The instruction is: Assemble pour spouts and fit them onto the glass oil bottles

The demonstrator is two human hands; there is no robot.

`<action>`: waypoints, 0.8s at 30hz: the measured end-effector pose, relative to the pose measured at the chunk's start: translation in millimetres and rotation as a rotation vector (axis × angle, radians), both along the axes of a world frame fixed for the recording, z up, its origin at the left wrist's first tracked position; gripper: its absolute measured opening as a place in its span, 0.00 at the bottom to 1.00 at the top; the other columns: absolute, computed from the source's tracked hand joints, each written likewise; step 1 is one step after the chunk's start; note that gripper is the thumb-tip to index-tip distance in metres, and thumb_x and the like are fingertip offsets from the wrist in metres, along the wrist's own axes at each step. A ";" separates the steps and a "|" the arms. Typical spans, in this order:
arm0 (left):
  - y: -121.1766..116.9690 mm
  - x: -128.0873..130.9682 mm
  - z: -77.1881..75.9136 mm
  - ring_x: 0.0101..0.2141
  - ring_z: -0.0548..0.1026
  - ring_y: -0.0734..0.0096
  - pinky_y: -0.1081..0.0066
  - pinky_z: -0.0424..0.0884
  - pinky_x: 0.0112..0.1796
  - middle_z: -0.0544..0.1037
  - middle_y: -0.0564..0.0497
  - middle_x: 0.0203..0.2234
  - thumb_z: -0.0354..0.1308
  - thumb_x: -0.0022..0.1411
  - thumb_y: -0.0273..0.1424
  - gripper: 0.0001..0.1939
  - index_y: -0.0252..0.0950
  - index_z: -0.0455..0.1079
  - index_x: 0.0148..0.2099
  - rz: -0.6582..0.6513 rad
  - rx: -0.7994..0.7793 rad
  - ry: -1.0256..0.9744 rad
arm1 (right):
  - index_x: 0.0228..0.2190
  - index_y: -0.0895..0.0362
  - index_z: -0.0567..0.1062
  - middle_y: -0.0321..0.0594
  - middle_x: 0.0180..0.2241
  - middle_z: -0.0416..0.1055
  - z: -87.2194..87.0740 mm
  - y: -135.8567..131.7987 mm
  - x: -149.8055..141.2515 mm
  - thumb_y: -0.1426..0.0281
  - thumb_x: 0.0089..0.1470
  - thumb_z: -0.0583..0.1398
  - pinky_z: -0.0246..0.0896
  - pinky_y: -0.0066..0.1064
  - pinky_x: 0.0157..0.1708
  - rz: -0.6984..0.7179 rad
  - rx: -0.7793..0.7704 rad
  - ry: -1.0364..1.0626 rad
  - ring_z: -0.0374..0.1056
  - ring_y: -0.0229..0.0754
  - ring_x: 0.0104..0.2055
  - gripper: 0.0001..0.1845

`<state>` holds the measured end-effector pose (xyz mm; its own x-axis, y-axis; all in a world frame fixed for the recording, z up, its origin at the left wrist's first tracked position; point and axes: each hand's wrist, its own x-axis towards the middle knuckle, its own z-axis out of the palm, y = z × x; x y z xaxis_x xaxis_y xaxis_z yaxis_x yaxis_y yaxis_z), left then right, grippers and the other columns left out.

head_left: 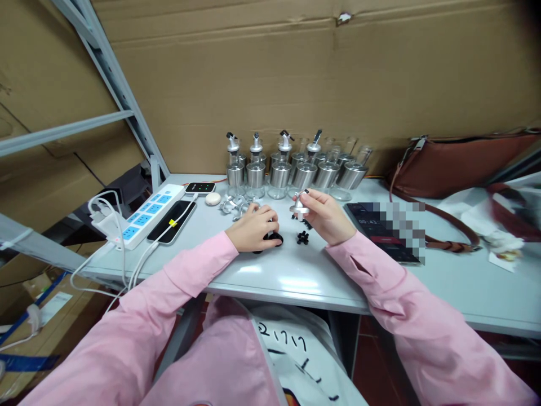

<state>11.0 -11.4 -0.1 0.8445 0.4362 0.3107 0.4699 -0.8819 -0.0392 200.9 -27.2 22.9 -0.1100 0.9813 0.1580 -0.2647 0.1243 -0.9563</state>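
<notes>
My right hand [327, 217] pinches a silver pour spout [298, 207] upright above the table. Low over the tabletop, my left hand [254, 228] has its fingers curled down, thumb and forefinger on a black ring [276, 239]. More black pieces lie partly hidden under that hand. Between the hands sits a small cluster of black parts [302, 237]. Behind my left hand is a pile of silver spout parts [233, 204]. Glass bottles with steel sleeves [280, 176] stand in rows at the back; several in front carry spouts with black tips.
At left lie a white power strip [146, 217] with cables, a phone [173, 221], a small black device [200, 188] and a round white case [213, 199]. A dark tablet [380, 231] and a brown bag [460, 163] are at right. Cardboard [270, 73] walls the back.
</notes>
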 end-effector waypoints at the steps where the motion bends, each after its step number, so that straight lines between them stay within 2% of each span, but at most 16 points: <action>1: -0.2 0.3 0.1 0.42 0.66 0.62 0.62 0.54 0.43 0.72 0.48 0.38 0.56 0.59 0.41 0.13 0.35 0.69 0.35 -0.002 -0.007 0.001 | 0.23 0.56 0.75 0.32 0.19 0.66 -0.5 0.2 -0.1 0.56 0.32 0.70 0.56 0.24 0.20 -0.005 0.000 0.000 0.65 0.33 0.23 0.19; 9: -3.3 3.2 3.5 0.38 0.69 0.66 0.65 0.54 0.41 0.74 0.50 0.35 0.54 0.61 0.39 0.12 0.35 0.67 0.38 -0.034 0.017 -0.150 | 0.23 0.56 0.75 0.32 0.20 0.66 -1.2 0.7 0.6 0.55 0.33 0.69 0.56 0.25 0.20 -0.011 0.016 -0.029 0.65 0.33 0.23 0.19; 14: -3.9 3.0 4.2 0.31 0.72 0.70 0.66 0.54 0.39 0.76 0.53 0.29 0.52 0.62 0.35 0.09 0.34 0.66 0.42 0.013 0.011 -0.354 | 0.24 0.56 0.75 0.32 0.19 0.66 0.3 0.2 0.4 0.55 0.35 0.69 0.56 0.24 0.20 0.007 0.019 -0.025 0.60 0.31 0.20 0.19; 17: -4.2 2.7 4.8 0.29 0.73 0.72 0.66 0.54 0.39 0.77 0.53 0.31 0.52 0.63 0.33 0.09 0.34 0.64 0.43 0.037 0.038 -0.467 | 0.23 0.56 0.74 0.32 0.20 0.66 1.8 -0.9 -0.3 0.55 0.34 0.69 0.56 0.24 0.20 0.010 -0.001 0.003 0.60 0.31 0.21 0.19; 24: -4.7 2.1 6.0 0.28 0.73 0.73 0.66 0.55 0.39 0.77 0.52 0.32 0.51 0.63 0.32 0.08 0.36 0.64 0.44 0.069 0.142 -0.517 | 0.25 0.57 0.74 0.35 0.25 0.70 3.2 -4.2 -1.5 0.56 0.38 0.68 0.60 0.25 0.22 0.125 0.023 -0.047 0.63 0.31 0.22 0.18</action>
<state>13.2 -16.2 5.9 0.5369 0.4092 0.7378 0.5164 -0.8509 0.0962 199.4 -31.4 26.1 -0.2390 0.9556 0.1722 -0.2344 0.1153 -0.9653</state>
